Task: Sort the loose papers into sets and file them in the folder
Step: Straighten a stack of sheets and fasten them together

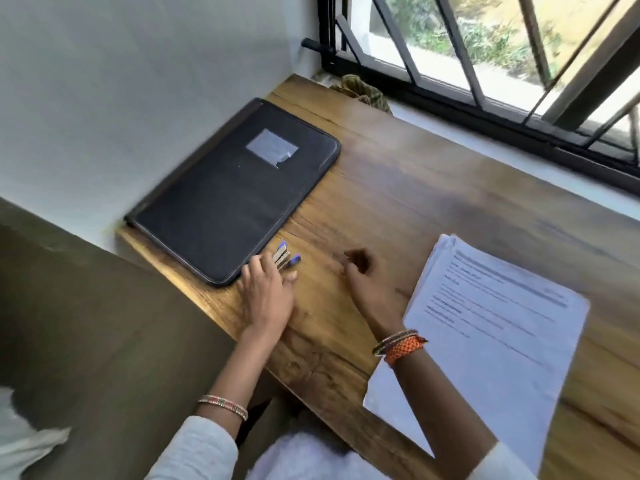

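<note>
Papers (pixel 491 327): a loose stack of printed sheets was seen lying flat on the tabletop at the right, its near corner jutting over the front edge; the sheets were slightly fanned at the far corner.
Folder (pixel 235 192): a black folder was laid closed and flat at the far left of the tabletop, against the wall, with a pale label on its cover; it was well apart from the papers.
Stapler (pixel 284 258): a small metal stapler with blue ends was seen just beside the folder's near corner, under the left fingertips.
Left hand (pixel 266 296): it was laid palm down on the tabletop, fingers fairly straight and reaching onto the stapler and the folder's corner; whether the stapler was pinched cannot be told through the blur, so the grip could not be judged. A beaded bangle was worn on the wrist.
Right hand (pixel 360 275): it was held between stapler and papers with fingers loosely curled and nothing in its grip; orange and beaded bands were worn on the wrist, which crossed the stack's left edge.
Tabletop (pixel 408 188): a wooden slab was set into a corner between a white wall and a barred window (pixel 485 46).
Cloth (pixel 360 91): a crumpled greenish cloth was left at the far edge, by the window sill.
</note>
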Demonstrator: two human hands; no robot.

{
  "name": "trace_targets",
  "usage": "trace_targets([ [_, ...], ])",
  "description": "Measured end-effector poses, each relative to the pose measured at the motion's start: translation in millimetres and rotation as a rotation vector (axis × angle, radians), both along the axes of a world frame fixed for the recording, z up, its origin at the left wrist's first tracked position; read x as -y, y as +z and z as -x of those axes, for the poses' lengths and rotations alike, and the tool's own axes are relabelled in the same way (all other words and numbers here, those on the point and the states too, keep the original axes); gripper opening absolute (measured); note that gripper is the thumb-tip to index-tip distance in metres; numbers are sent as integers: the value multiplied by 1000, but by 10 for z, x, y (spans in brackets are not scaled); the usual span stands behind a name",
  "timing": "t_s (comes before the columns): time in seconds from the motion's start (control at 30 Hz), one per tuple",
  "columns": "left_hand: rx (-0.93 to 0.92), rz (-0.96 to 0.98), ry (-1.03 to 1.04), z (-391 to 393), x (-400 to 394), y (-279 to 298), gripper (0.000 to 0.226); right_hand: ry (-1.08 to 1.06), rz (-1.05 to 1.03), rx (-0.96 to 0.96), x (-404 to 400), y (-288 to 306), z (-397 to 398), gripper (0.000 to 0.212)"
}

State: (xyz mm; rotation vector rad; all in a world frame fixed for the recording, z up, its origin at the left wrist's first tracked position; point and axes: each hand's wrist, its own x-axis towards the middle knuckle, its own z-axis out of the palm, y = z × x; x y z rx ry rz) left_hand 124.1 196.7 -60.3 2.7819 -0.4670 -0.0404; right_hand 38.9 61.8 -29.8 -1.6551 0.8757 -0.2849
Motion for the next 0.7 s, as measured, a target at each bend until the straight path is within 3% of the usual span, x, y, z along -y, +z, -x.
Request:
trace_targets([
  [0.07, -79, 191, -39, -56, 69, 60, 22, 27, -110, -9, -74, -98, -54, 21],
  [0.13, -321, 439, -105, 27, 242, 197, 11, 38, -219, 18, -50, -115, -59, 29],
  [0.2, -638, 671, -203, 240, 492, 349, 17, 32, -258, 100, 58, -76, 6, 32],
  [0.27, -677, 733, -369, 478, 766, 446, 23, -58, -222, 162, 278, 8, 169, 28],
  [0.33, -564, 714, -504, 659, 1035, 516, 20, -218, -160, 206, 567, 108, 405, 31],
  [0.4, -459, 629, -513, 739, 1284, 538, 22, -409, -103, 197, 888, 214, 664, 31],
  [0.47, -368, 376, -497, 738, 1524, 481, 35, -491, 118, 61, 1219, 249, 907, 36],
  [0.57, -289, 23, -492, 701, 1814, 336, 54, -276, 411, -221, 1551, 129, 1117, 30],
  [0.7, -354, 13, -477, 788, 2020, 244, 44, -9, 623, -447, 1541, -87, 1161, 23],
])
